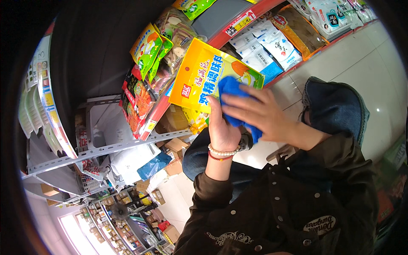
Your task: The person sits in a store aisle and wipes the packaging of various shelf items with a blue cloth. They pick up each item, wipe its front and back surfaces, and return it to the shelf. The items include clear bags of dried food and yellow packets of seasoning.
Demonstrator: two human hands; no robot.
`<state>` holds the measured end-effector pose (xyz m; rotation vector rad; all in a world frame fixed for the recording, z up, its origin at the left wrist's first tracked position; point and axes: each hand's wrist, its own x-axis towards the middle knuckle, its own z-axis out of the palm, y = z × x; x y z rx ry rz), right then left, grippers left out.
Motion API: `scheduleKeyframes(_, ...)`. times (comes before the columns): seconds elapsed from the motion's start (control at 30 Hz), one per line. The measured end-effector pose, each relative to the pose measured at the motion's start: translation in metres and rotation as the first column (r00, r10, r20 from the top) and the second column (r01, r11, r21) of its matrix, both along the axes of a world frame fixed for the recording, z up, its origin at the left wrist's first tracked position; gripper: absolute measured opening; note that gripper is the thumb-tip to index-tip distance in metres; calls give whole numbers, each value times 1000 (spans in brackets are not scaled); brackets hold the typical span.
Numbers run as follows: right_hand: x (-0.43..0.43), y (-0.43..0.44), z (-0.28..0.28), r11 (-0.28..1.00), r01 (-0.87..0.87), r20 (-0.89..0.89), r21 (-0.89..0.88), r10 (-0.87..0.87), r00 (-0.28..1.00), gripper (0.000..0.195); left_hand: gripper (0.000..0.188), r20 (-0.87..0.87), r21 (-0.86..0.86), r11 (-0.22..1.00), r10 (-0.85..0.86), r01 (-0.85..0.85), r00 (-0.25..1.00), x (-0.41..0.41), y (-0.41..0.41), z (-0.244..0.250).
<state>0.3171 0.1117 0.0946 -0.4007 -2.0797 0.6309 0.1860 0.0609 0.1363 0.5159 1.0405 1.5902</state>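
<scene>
My left hand [220,127] holds a yellow and green seasoning packet [194,71] by its lower edge, thumb on the printed front. With my right hand [264,114], slightly blurred, I press a blue cloth [231,92] against the front of the packet, covering its lower right part. Similar yellow and green packets [146,51] rest on the shelf beyond, beside a clear bag of dried food [175,35] and a red and black food packet [138,98]. A beaded bracelet and a red cord are on my left wrist.
A red shelf edge [220,40] with price tags runs behind the packet. White and blue bags [277,44] and an orange-edged bag [299,32] stand on the lower shelf. Metal shelving [108,143] with plastic bags and cartons is at the left. My bent knees flank the tiled floor.
</scene>
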Motion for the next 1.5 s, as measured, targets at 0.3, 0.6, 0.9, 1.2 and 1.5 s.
scheduleKeyframes(0.3, -4, 4, -3, 995, 17, -55, 97, -11, 998, 47, 61, 189, 23, 1000, 7, -12, 982, -9, -7, -7)
scheduleKeyframes(0.6, 4, 20, 8, 990, 117, -173, -74, -128, 977, 55, 68, 98, 36, 995, -93, 90, 991, 5, -19, -4)
scheduleKeyframes(0.9, -1, 27, -6, 955, 16, -155, -295, -64, 986, 44, 64, 63, 188, 981, 43, -54, 997, -23, -22, 3)
scheduleKeyframes(1.2, 3, 28, 5, 928, -65, -369, -366, -80, 926, 42, 67, 48, 104, 994, 19, -24, 999, -20, -28, -2)
scheduleKeyframes(1.5, 3, 6, -1, 986, 49, -154, -161, -74, 985, 55, 65, 57, 21, 996, -88, 87, 995, 17, -28, -13)
